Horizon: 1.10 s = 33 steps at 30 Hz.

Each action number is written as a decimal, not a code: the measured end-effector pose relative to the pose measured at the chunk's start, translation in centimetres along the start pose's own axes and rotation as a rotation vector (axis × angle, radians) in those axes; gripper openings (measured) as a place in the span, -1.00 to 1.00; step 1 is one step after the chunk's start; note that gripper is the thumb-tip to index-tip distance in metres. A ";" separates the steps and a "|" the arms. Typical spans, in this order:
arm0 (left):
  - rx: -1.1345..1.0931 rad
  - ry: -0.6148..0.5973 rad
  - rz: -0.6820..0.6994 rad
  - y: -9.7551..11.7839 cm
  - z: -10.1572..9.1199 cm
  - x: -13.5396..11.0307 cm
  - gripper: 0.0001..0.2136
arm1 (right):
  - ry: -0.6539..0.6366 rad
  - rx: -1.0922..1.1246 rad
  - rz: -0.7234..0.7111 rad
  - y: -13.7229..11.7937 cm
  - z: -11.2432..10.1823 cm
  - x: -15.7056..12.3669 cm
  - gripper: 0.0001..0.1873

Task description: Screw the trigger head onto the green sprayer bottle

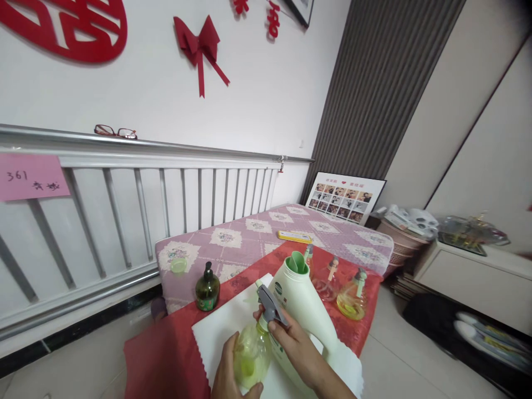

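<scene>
In the head view, a clear spray bottle [251, 357] with yellow-green liquid is between my hands, low over the table. My left hand [228, 368] is wrapped round its body from the left. The fingers of my right hand [286, 335] grip the grey trigger spray head [270, 307] at the bottle's neck. Just behind stands a large pale green jug [305, 302], its green-lined mouth uncapped, partly hidden by my right hand. Under them lies a white sheet [222, 327] with a wavy edge.
A dark green pump bottle [207, 291] and a light green cap [178, 266] stand to the left. Spray bottles [352, 299] are on the red cloth [166, 343] at right. A yellow case [294, 237] lies behind. A white radiator [178, 194] borders the table.
</scene>
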<state>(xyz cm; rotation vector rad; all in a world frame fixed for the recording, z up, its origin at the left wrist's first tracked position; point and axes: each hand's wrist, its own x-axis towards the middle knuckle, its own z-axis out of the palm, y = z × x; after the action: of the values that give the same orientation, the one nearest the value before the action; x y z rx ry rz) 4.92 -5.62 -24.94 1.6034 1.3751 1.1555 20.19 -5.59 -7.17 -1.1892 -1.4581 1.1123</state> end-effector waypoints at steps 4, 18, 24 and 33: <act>0.009 0.007 -0.002 0.0 0.1 0.0 -0.09 | 0.002 -0.030 -0.011 0.3 -0.1 -0.1 -0.54; -0.009 0.028 -0.040 0.3 0.1 0.1 -0.11 | 0.019 -0.084 -0.016 1.3 -0.3 -0.4 -0.48; -0.023 0.036 -0.060 0.7 0.1 0.0 -0.12 | 0.005 -0.121 -0.024 2.2 -0.5 -0.3 -0.48; -0.020 0.061 -0.041 0.8 0.0 0.0 -0.13 | -0.050 -0.131 0.000 3.3 -1.0 0.0 -0.53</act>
<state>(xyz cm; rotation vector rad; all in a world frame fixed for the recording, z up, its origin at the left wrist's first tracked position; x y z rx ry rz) 5.20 -5.80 -24.16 1.5302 1.4239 1.1993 21.68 -5.11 -10.23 -1.2591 -1.5896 1.0663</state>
